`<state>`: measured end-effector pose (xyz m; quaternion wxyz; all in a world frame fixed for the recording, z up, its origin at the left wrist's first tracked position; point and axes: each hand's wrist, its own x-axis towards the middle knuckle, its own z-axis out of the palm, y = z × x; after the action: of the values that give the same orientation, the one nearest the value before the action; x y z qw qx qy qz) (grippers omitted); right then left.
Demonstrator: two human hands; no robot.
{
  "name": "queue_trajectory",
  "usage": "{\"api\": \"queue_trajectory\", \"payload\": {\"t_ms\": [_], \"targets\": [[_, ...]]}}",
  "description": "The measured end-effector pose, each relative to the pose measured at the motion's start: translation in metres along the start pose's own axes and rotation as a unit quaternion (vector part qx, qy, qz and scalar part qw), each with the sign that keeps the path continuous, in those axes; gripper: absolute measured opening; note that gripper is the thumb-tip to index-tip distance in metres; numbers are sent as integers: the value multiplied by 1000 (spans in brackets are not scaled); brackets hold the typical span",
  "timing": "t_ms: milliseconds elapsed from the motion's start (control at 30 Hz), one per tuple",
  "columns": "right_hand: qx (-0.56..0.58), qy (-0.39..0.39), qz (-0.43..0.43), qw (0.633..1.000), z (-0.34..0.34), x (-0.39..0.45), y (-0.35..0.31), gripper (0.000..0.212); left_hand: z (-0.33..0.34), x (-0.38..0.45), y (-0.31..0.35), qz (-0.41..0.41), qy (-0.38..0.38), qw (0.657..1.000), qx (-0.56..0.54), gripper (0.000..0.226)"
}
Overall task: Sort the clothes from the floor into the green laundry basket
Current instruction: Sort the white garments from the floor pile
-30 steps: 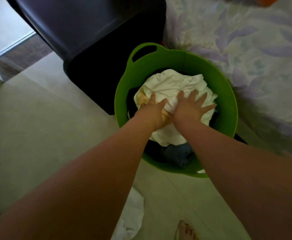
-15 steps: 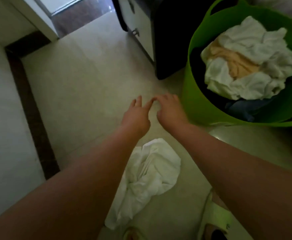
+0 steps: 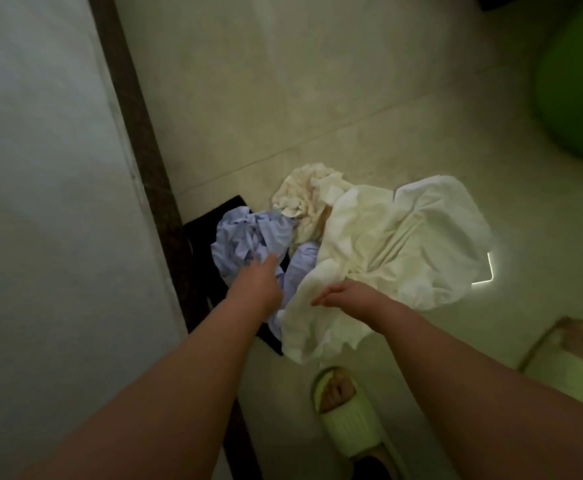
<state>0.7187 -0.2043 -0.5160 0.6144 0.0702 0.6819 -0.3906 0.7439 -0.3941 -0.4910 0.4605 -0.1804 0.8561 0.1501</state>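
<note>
Left hand (image 3: 260,284) reaches fingers-out onto the lilac garment (image 3: 248,239), gripping nothing. Right hand (image 3: 347,297) lies loose over the white sheet (image 3: 404,244) — grip unclear. A cream cloth (image 3: 305,197) and black fabric (image 3: 200,258) crowd the wall (image 3: 41,202); green basket (image 3: 577,91) far right — slippers (image 3: 349,410) below.

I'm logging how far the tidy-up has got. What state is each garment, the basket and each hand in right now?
White garment: crumpled on the floor, right hand on its near edge.
Lavender garment: bunched on the floor, left hand touching it.
Cream garment: wadded on the floor, not touched.
Black garment: flat under the lavender one.
Green basket: at the frame's edge, contents not visible.
Left hand: reaching, fingers extended.
Right hand: grip unclear.
</note>
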Motion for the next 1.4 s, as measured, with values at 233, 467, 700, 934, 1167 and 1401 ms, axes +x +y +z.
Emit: {"api": "queue_trajectory", "payload": {"t_ms": [233, 467, 700, 934, 1167, 1401], "targets": [[380, 186, -17, 906, 21, 1, -23, 24, 9, -30, -19, -21, -37, 994, -98, 52], [510, 32, -54, 858, -48, -70, -103, 43, -51, -79, 22, 61, -9, 932, -358, 71], [489, 122, -95, 859, -91, -132, -181, 39, -132, -99, 68, -11, 31, 747, -664, 42], [361, 218, -160, 892, -142, -194, -222, 52, -245, -153, 106, 74, 115, 632, -762, 13], [150, 187, -333, 912, -170, -274, -279, 28, -348, -225, 154, 128, 150, 588, -785, 20], [-119, 225, -362, 897, -179, -339, -329, 45, -395, -290, 202, 180, 170, 594, -766, 11]]}}
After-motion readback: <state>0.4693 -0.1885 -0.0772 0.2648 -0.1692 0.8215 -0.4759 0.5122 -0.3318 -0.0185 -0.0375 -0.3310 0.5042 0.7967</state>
